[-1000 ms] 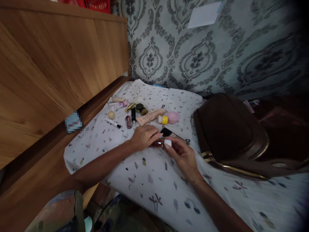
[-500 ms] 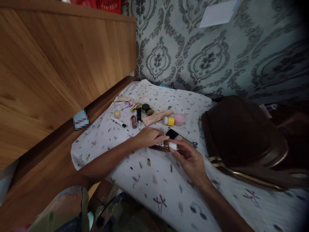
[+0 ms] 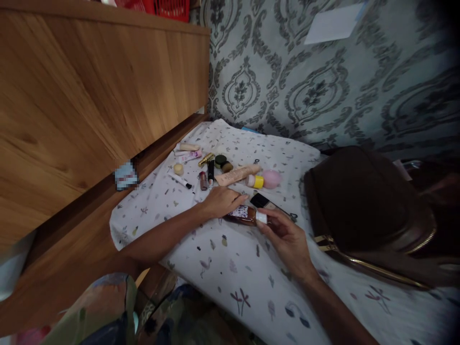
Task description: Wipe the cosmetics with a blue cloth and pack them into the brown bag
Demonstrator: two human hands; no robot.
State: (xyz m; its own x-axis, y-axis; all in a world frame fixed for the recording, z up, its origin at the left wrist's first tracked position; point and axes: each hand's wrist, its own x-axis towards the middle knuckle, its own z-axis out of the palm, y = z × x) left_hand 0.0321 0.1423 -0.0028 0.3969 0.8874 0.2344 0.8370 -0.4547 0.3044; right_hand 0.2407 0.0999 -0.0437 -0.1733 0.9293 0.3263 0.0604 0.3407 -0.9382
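A brown bottle (image 3: 245, 215) with a white cap (image 3: 261, 218) and a patterned label lies sideways low over the printed cloth (image 3: 230, 268). My left hand (image 3: 221, 201) is closed around its left end, which the hand partly hides. The fingers of my right hand (image 3: 287, 235) pinch the cap at the other end. Just beyond the bottle lies a flat bottle with a black cap (image 3: 262, 200). A beige tube (image 3: 237, 175) and a pink rounded container with a yellow band (image 3: 269, 179) lie farther back.
Several small cosmetics, including a pink tube (image 3: 189, 156), a gold tube (image 3: 206, 159) and a thin white brush (image 3: 179, 180), lie at the back left. A dark brown bag (image 3: 362, 201) stands on the right. A wooden cabinet (image 3: 108, 81) rises at left.
My left fingers have shifted back off the bottle, so more of its label shows. My right hand stays at the white cap. The whole view has shifted slightly.
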